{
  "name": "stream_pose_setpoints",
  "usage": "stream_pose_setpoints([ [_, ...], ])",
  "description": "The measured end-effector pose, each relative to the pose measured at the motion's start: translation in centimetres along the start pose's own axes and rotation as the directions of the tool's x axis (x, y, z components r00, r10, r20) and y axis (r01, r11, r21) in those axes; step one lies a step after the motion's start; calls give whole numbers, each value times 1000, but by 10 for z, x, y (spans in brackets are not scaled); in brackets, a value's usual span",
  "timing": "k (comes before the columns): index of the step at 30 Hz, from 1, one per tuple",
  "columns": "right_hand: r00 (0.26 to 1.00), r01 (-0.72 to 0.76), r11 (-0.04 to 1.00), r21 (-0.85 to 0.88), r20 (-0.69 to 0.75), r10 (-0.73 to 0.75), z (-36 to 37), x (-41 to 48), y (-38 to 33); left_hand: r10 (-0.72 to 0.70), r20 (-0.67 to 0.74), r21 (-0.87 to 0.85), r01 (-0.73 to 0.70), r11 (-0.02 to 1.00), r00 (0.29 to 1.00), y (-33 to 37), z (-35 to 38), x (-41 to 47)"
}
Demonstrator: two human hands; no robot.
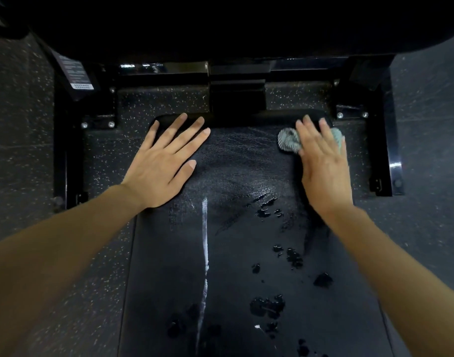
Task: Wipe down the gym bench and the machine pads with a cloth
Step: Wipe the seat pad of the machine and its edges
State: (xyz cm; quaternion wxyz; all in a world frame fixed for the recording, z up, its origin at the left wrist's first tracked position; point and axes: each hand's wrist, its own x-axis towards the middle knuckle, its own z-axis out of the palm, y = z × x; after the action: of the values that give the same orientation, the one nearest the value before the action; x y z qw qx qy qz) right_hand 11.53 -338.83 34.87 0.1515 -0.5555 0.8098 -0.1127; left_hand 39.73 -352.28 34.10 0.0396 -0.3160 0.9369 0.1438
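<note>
A black padded gym bench (236, 240) runs from the bottom of the head view up to its far end near the machine frame. Its surface is wet, with dark droplets and a pale streak down the middle. My left hand (164, 163) lies flat with spread fingers on the far left corner of the pad. My right hand (323, 166) presses a grey-green cloth (289, 140) onto the far right corner with straight fingers. Most of the cloth is hidden under the hand.
A black steel frame (380, 140) with bolted brackets surrounds the bench's far end, with a centre post (237, 96) just beyond the pad. A warning label (75, 73) sits on the left upright. Speckled rubber flooring (22, 150) lies on both sides.
</note>
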Motion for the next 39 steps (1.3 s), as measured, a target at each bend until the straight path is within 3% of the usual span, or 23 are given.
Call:
stream_pose_setpoints([
  [5,1000,-10,1000,22,0,10,-2,12,3,-5,13,11,5,1000,1000,0,-1,0],
  [12,997,-75,993,93,-28,78,6,-71,-14,-16,6,0,16,1000,1000,2,-2,0],
  [20,995,-69,997,17,-76,70,8,-80,-6,-2,2,4,2,1000,1000,1,-2,0],
  [26,913,-333,933,138,-201,355,9,-36,2,16,13,34,-17,999,1000,-2,-1,1],
  [39,916,-304,943,136,-232,329,54,-61,-122,152,47,27,-153,988,987,-15,-3,7],
])
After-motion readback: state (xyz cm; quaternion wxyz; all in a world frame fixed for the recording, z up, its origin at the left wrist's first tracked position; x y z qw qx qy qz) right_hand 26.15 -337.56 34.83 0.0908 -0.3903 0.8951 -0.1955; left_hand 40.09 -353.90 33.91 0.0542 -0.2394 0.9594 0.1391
